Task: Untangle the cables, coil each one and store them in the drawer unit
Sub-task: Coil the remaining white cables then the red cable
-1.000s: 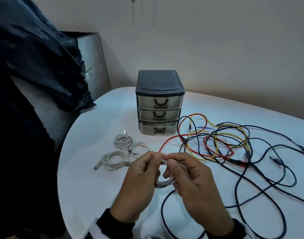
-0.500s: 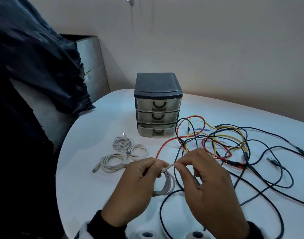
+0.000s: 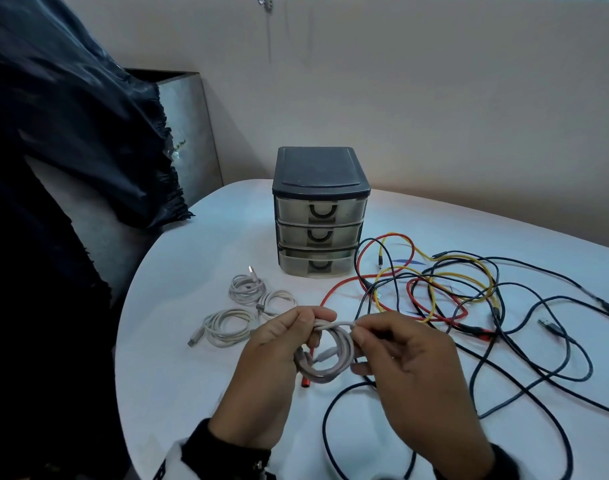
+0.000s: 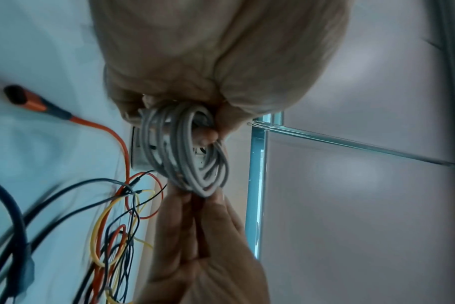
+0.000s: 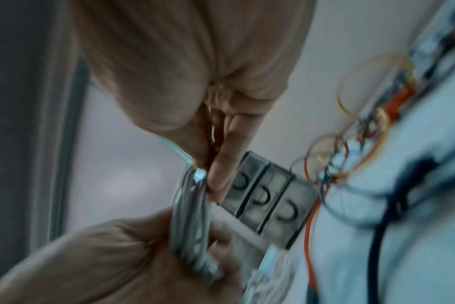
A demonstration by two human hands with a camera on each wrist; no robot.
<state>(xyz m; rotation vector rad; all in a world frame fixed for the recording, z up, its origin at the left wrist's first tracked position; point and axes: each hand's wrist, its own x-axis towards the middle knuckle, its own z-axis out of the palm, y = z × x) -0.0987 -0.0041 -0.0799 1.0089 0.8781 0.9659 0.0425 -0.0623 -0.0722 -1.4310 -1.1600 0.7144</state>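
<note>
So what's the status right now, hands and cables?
Both hands, left and right, hold the white cable coil above the table. Three white coils lie finished. Drawer unit shut. Coloured tangle not yet sorted.

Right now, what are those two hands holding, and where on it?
A coiled white cable. The left hand grips its left side; the right hand pinches its top right.

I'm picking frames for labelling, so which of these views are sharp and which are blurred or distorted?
Head view: sharp, evenly and dimly lit, with wide-angle bending at the table edge; the white cable coil and drawer unit read clearly. Left wrist view: coil fairly crisp, the loose cables streaked. Right wrist view: heavy motion blur throughout, drawer unit only roughly legible.
</note>
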